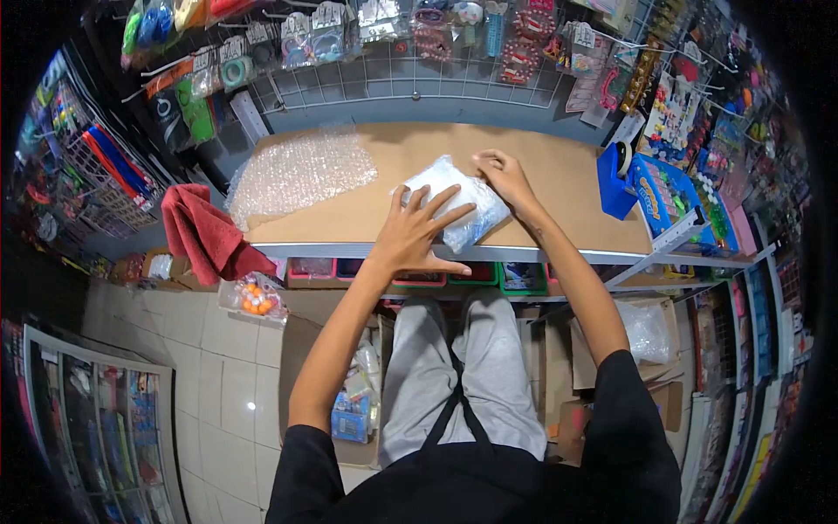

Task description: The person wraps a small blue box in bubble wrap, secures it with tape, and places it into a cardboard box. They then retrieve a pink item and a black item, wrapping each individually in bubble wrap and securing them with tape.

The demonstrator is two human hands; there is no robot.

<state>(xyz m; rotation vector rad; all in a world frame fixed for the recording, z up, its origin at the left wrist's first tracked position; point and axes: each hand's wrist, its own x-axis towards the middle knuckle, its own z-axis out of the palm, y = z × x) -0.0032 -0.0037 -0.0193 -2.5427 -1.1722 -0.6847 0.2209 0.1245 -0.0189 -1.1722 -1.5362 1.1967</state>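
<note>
A white package (449,194), wrapped in what looks like clear plastic or bubble wrap, lies on the brown tabletop (541,157). Across its near left side my left hand (419,225) rests with the fingers spread wide, pressing down on the wrap. My right hand (508,182) is at the package's far right edge. Its fingers are curled in with thumb and forefinger close together; anything between them is too small to make out. A sheet of bubble wrap (305,177) is spread flat on the left part of the table.
A red cloth (205,231) hangs over the table's left corner. On the right stand a blue tape dispenser (618,183) and a blue box (663,201). Packaged goods hang from a wire grid (367,87) behind. Open cardboard boxes (356,450) sit beside my legs.
</note>
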